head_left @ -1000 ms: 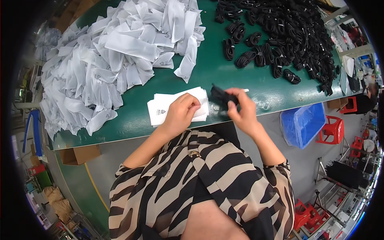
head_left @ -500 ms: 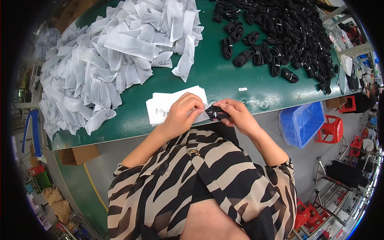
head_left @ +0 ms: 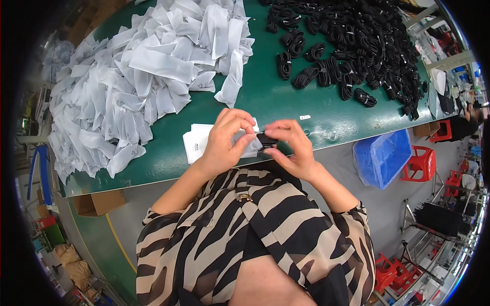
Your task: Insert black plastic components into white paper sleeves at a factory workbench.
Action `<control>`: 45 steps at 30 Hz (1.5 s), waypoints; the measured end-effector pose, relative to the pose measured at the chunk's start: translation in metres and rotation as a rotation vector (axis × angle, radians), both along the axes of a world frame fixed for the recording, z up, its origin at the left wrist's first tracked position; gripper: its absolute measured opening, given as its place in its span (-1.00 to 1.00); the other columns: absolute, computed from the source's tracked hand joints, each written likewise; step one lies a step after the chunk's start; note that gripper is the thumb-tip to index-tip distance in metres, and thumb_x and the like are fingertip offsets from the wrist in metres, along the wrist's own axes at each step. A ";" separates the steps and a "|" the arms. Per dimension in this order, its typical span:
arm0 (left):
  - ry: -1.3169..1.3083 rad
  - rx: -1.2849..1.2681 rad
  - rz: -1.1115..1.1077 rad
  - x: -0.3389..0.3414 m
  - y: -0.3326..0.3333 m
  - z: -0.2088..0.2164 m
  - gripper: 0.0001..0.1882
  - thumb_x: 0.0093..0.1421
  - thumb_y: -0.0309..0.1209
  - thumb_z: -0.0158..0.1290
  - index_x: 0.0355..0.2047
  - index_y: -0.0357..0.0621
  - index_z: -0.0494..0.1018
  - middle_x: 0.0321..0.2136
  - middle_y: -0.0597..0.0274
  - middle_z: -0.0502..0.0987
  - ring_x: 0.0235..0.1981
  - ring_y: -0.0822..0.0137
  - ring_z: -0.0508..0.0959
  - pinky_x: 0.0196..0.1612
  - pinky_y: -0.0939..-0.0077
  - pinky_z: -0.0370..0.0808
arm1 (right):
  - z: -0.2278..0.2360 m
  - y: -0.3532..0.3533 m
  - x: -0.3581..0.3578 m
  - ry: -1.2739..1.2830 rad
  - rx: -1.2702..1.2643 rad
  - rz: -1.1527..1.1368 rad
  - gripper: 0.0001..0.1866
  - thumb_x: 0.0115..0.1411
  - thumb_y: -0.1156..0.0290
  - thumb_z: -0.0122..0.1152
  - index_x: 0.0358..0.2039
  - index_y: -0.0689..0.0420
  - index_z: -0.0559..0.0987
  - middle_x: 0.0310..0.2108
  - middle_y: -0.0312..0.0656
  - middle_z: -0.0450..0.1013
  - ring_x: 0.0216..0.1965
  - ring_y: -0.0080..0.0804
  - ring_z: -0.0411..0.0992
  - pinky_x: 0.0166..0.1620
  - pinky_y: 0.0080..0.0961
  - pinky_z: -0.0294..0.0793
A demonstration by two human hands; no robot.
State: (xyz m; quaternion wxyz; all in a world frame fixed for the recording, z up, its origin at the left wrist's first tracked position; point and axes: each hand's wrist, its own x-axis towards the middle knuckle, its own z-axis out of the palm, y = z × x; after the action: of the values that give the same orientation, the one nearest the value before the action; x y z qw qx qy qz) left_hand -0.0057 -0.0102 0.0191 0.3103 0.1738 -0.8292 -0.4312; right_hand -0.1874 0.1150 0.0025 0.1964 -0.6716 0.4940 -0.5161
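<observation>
My left hand [head_left: 228, 138] grips a small clear plastic bag [head_left: 249, 144] just above the near edge of the green table [head_left: 275, 102]. My right hand [head_left: 292, 148] pinches a coiled black cable [head_left: 266, 140] against the bag's mouth; most of the cable is hidden by my fingers. Both hands meet in front of my chest. A short stack of flat white bags [head_left: 198, 143] lies on the table under my left hand.
A large heap of filled white bags [head_left: 138, 71] covers the table's left. A pile of coiled black cables [head_left: 352, 46] fills the right. A blue bin [head_left: 382, 158] and red stools [head_left: 421, 163] stand on the floor to the right. A cardboard box [head_left: 99, 202] sits under the table.
My right hand came back from the table with the black cable and met my left hand. My left hand lifted a bag off the white stack, and the cable now sits at the bag.
</observation>
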 end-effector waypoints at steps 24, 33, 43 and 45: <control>-0.144 -0.237 0.052 0.009 0.013 -0.043 -0.88 0.09 -0.59 0.20 -0.38 -0.27 0.47 -0.42 0.14 0.46 -0.40 0.17 0.50 -0.30 0.35 0.45 | -0.016 -0.013 -0.070 -0.393 0.502 -0.434 -0.78 0.29 0.50 0.17 -0.07 0.24 0.51 -0.33 -0.38 0.49 -0.34 -0.72 0.42 -0.36 -0.70 0.44; -0.148 0.289 0.076 0.013 0.011 -0.030 -0.94 0.18 -0.64 0.12 -0.35 -0.31 0.45 -0.41 0.25 0.49 -0.43 0.45 0.40 -0.31 0.57 0.39 | -0.005 0.015 -0.017 -0.446 0.711 -0.038 -0.81 0.35 0.48 0.06 -0.10 0.29 0.52 -0.29 -0.27 0.50 -0.37 -0.67 0.44 -0.35 -0.71 0.45; -0.018 0.130 -0.043 0.008 0.012 -0.023 -0.88 0.13 -0.63 0.15 -0.35 -0.24 0.44 -0.27 0.15 0.48 -0.33 0.23 0.49 -0.28 0.44 0.45 | 0.004 0.010 -0.017 -0.925 1.010 0.000 -0.70 0.36 0.39 0.11 0.01 0.29 0.55 -0.30 -0.27 0.50 -0.39 -0.63 0.46 -0.37 -0.67 0.45; -0.020 0.054 -0.040 0.005 0.006 -0.020 -0.87 0.12 -0.63 0.15 -0.35 -0.23 0.44 -0.27 0.15 0.48 -0.29 0.17 0.48 -0.24 0.40 0.45 | 0.000 0.015 -0.015 -0.283 0.604 -0.016 -0.67 0.29 0.48 0.19 0.05 0.25 0.55 -0.24 -0.29 0.47 -0.42 -0.66 0.40 -0.37 -0.69 0.40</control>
State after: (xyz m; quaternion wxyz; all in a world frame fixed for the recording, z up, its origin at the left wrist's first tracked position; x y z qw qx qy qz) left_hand -0.0004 -0.0040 -0.0011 0.2883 0.1697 -0.8237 -0.4578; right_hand -0.2025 0.1296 0.0027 0.4493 -0.5008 0.5979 -0.4357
